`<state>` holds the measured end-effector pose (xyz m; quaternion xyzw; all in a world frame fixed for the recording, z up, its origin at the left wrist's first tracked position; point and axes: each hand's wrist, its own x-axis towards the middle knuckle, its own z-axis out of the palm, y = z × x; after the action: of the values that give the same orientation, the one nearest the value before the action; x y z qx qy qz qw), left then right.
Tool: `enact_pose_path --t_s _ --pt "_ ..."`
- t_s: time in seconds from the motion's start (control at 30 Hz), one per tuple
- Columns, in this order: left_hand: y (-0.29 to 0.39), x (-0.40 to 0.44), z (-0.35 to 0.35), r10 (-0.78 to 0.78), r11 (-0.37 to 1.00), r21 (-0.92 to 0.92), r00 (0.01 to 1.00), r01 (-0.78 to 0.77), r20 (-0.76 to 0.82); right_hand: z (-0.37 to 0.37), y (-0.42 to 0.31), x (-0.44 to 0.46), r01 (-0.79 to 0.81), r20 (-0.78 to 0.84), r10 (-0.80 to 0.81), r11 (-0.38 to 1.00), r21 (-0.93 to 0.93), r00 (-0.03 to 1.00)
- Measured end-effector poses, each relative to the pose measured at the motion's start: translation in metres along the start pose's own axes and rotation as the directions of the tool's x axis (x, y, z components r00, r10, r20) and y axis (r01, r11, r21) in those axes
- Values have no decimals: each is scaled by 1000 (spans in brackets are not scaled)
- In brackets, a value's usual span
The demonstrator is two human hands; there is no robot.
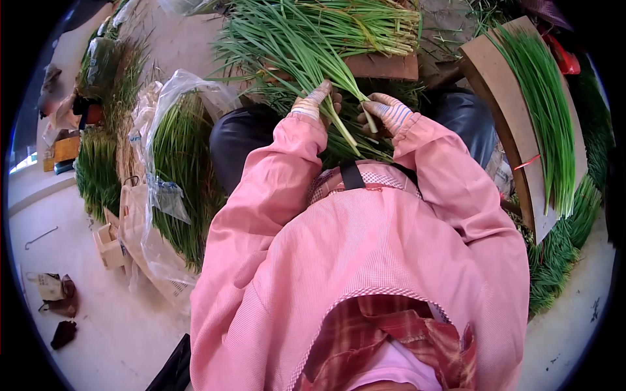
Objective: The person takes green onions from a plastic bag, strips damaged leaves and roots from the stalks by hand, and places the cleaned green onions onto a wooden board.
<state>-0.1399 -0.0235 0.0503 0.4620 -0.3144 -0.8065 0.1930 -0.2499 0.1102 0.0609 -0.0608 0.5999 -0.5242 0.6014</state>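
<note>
My left hand (314, 102), in a glove with striped fingers, is closed around a few long garlic chives (324, 62); their pale stem ends stick out below it. My right hand (388, 112), gloved likewise, pinches the pale stems of more chives (344, 77) just to the right. The leaves of both bunches cross and fan out ahead of my hands. Beyond them lies a thick pile of chives (378, 29) on a low wooden board (385, 67). Loose leaves lie in my lap beneath my hands.
To my right, a bundle of chives (538, 107) with a red tie lies on a curved-looking wooden bench (482, 65). More chives (564, 251) are heaped beyond it. On my left, chives (179, 156) stand in a clear plastic bag (171, 202). A metal hook (41, 238) lies on the floor.
</note>
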Motion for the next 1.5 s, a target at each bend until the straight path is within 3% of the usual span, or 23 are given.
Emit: enact_pose_path --t_s 0.1,0.17,0.23,0.3,0.33,0.37,0.43,0.47,0.53,0.57,0.6,0.63,0.7,0.8,0.83,0.97,1.03,1.1,1.17,1.27,1.37,1.43,1.5 --pt "0 -6 -4 -46 993 -105 999 49 24 -8 -3 0 -1 21 -2 991 135 1000" --pt "-1 -6 -9 -19 962 -272 998 37 68 -8 -6 -2 29 -130 15 943 332 991" --pt "0 -7 -15 -62 967 -244 998 67 30 -13 -1 3 253 -170 -240 965 63 956" --pt "-5 -11 -17 -88 981 -161 986 110 140 0 16 12 643 -32 -676 714 -278 737" --pt "-4 -21 -1 -56 998 -27 998 57 36 9 11 -2 523 29 -573 726 -445 819" --pt "-4 -28 7 10 1000 -5 997 -10 78 15 7 -10 534 135 -564 641 -551 815" --pt "-1 -29 15 45 988 146 999 -44 -5 20 7 -12 642 319 -616 419 -642 720" --pt "0 -27 13 45 985 168 999 -42 -14 22 8 -14 615 305 -635 348 -707 710" --pt "3 -25 6 51 992 116 998 -47 -34 22 3 -31 586 341 -477 685 -433 810" --pt "6 -23 0 32 999 2 998 -32 58 21 0 -37 512 374 -397 808 -292 838" --pt "-3 -1 -20 29 999 33 998 -31 55 8 5 -28 509 373 -392 808 -298 841" --pt "-5 4 -25 28 998 47 998 -31 53 4 0 -28 397 301 -354 913 -92 885" --pt "-11 13 -35 26 997 72 992 -35 122 2 -8 -19 379 180 -362 923 -69 914" --pt "-11 0 -13 135 990 1 956 -140 260 15 -12 -5 394 142 -370 891 -225 918" --pt "-12 -13 2 220 974 -116 932 -194 288 16 -4 9 439 141 -416 864 -245 898" --pt "-3 -21 9 178 984 -2 973 -180 149 21 -2 18 426 133 -421 905 -4 897" --pt "3 -23 10 124 992 14 987 -126 104 25 -7 10 366 101 -398 899 241 912" --pt "16 -26 14 50 999 -4 995 -51 -82 35 -8 8 395 -2 -455 771 499 890" --pt "27 -28 18 73 997 -1 992 -74 -107 30 -5 12 375 38 -464 759 533 885" --pt "45 -20 16 116 993 8 977 -116 -180 19 -7 14 524 171 -550 833 176 817" --pt "63 -21 17 256 966 9 956 -257 -146 -2 -8 1 508 146 -510 860 53 848" --pt "78 -14 9 353 935 45 934 -351 -56 -30 -4 -8 367 209 -336 921 -133 918" --pt "92 7 -3 416 909 13 903 -417 -106 -65 11 -11 310 193 -243 732 -606 951"
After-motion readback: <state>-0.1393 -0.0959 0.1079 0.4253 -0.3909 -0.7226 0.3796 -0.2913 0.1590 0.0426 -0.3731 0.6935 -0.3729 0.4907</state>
